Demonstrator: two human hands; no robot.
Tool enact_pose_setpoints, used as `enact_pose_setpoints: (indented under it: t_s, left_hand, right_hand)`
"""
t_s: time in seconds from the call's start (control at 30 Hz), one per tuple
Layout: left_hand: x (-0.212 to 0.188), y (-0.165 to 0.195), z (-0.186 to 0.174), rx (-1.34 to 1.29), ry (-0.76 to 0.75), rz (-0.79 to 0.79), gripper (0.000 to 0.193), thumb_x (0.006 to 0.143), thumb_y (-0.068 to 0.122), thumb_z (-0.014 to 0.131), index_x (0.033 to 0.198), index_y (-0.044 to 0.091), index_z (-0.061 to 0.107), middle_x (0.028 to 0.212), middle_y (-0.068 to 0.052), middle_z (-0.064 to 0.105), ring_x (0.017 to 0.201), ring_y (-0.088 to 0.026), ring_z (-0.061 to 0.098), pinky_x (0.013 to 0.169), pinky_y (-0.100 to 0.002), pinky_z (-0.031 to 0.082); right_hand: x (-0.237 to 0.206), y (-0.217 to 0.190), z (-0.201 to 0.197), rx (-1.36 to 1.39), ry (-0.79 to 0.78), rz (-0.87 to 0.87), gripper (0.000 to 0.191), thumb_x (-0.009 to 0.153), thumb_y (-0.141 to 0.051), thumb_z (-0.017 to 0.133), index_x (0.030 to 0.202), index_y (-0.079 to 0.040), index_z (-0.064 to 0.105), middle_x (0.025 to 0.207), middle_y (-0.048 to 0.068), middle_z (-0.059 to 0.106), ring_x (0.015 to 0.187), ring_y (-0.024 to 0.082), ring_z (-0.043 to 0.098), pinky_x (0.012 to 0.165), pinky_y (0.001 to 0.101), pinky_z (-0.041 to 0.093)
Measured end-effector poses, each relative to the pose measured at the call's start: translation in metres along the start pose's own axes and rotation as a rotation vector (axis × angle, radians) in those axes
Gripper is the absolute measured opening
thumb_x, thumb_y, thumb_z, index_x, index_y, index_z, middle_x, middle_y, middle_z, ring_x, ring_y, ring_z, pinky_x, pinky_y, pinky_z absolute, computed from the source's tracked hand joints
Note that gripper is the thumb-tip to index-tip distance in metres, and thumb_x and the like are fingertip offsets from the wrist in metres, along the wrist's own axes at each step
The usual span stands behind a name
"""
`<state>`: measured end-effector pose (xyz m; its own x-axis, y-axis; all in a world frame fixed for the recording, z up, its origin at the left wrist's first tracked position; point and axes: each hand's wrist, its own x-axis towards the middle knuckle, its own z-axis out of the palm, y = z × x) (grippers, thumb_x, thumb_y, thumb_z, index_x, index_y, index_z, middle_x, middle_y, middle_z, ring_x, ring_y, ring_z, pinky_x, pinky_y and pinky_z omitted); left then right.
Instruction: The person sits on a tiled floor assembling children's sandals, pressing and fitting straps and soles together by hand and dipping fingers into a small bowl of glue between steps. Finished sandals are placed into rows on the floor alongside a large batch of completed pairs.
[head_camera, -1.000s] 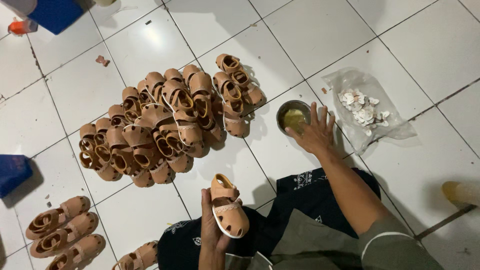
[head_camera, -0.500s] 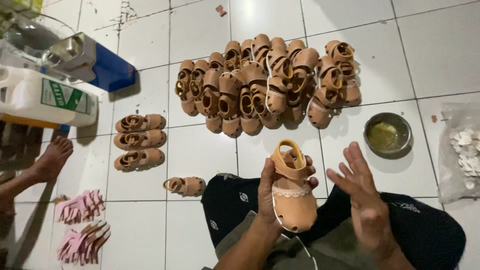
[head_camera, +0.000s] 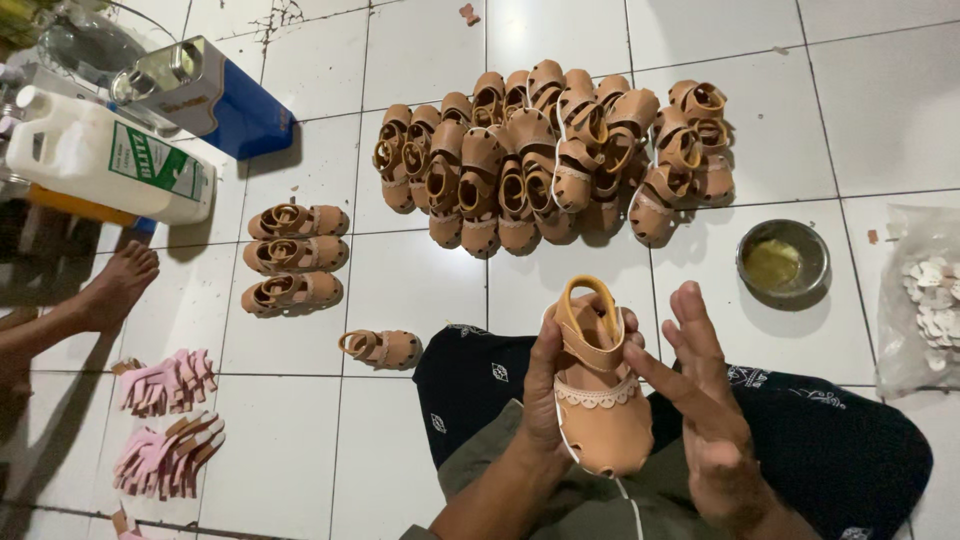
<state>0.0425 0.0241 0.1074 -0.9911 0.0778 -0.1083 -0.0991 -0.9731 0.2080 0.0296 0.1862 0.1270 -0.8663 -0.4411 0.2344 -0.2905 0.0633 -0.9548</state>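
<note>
Left hand fingers closed around tan child sandal, held above lap, below sandal pile. Right hand open, empty, index fingertip touching sandal side. Step, likely: pressing or smoothing upper; next needs firm, careful finger pressure.

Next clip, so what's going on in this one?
A person sits on a white tiled floor, the left hand holding up a small tan sandal upper while the right hand, open, touches its side with a fingertip. A heap of similar tan uppers lies ahead, three more in a row to the left. A metal bowl of yellowish liquid sits to the right.
</note>
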Motion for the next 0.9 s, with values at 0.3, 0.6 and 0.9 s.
enact_pose_setpoints:
  t_s: [0.3, 0.6, 0.9]
  left_hand:
    - [-0.005, 0.0, 0.011, 0.024, 0.069, 0.016, 0.051, 0.105, 0.043, 0.064, 0.139, 0.008, 0.048, 0.124, -0.014, 0.062, 0.112, -0.022, 0.067, 0.096, -0.036, 0.06]
    - [-0.013, 0.012, 0.028, 0.348, 0.133, 0.098, 0.049, 0.106, 0.04, 0.065, 0.13, 0.003, 0.046, 0.116, -0.021, 0.064, 0.1, -0.023, 0.068, 0.086, -0.037, 0.06]
    - [-0.02, 0.019, 0.0, 0.312, 0.181, 0.198, 0.047, 0.103, 0.038, 0.065, 0.133, 0.007, 0.043, 0.111, -0.015, 0.063, 0.086, -0.02, 0.069, 0.074, -0.034, 0.061]
  right_hand:
    - [-0.003, -0.003, 0.001, -0.309, 0.059, -0.131, 0.085, 0.102, -0.077, 0.01, 0.139, -0.02, 0.061, 0.177, 0.017, 0.008, 0.168, 0.038, 0.006, 0.134, 0.0586, 0.016]
    - [0.014, -0.013, -0.044, -1.261, 0.022, -0.769, 0.081, 0.103, -0.078, 0.023, 0.142, -0.024, 0.07, 0.173, 0.014, 0.008, 0.159, 0.043, 0.01, 0.128, 0.062, 0.015]
    - [0.007, -0.001, -0.046, -1.112, -0.12, -0.524, 0.063, 0.095, -0.06, 0.057, 0.143, -0.019, 0.057, 0.163, 0.025, 0.026, 0.153, 0.043, 0.024, 0.124, 0.0596, 0.025]
